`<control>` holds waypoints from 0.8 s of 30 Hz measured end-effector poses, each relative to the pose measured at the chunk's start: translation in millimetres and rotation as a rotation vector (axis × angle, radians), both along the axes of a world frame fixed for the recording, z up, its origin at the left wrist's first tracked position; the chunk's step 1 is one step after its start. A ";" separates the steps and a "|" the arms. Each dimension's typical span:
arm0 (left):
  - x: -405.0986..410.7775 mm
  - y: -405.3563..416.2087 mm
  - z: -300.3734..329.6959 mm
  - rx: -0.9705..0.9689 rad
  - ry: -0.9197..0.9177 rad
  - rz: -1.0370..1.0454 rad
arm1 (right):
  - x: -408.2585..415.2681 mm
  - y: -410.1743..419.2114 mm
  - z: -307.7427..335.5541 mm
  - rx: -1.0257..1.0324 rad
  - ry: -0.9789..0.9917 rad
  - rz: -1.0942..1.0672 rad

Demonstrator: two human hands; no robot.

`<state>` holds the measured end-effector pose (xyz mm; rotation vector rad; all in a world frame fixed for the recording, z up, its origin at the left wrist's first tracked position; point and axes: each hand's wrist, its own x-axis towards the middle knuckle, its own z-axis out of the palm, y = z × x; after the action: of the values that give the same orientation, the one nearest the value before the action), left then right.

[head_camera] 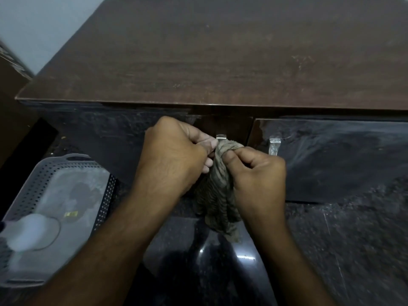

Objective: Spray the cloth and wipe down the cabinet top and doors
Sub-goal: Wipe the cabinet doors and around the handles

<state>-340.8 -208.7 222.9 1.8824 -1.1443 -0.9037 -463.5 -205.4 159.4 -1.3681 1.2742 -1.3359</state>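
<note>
Both hands — left hand [174, 155], right hand [256, 171] — are pinching the bunched cloth [217, 195] near the left handle [221, 136] — snagging is judged possible.

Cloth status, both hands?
Left hand and right hand both pinch the striped cloth, bunched before the cabinet doors. Nothing blocking.

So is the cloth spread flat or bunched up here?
Bunched. The cloth is gathered at its top between the left hand and right hand, and the rest hangs in folds.
</note>
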 end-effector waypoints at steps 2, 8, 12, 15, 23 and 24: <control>-1.6 0.5 0.8 0.003 -0.012 -0.003 | -6.4 1.2 -1.3 -0.014 0.114 0.051; -1.9 -0.5 -0.6 -0.029 -0.075 -0.011 | -15.5 -4.3 -17.2 -0.184 0.437 0.107; -1.7 0.3 0.3 -0.054 -0.131 -0.021 | -11.8 -4.2 -10.0 -0.100 0.120 0.071; -0.9 0.2 1.4 -0.051 -0.074 -0.017 | -10.1 -6.7 -4.4 -0.016 0.046 0.058; -3.5 3.8 5.2 -0.069 -0.106 -0.022 | -12.4 -3.2 -2.1 -0.047 0.240 0.066; -3.6 3.7 5.5 -0.067 -0.125 -0.022 | -8.9 -2.0 -1.1 -0.028 0.148 0.037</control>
<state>-344.4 -204.9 228.4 1.8971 -1.2563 -0.7591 -472.3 -207.4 158.2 -1.5269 1.3246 -1.2506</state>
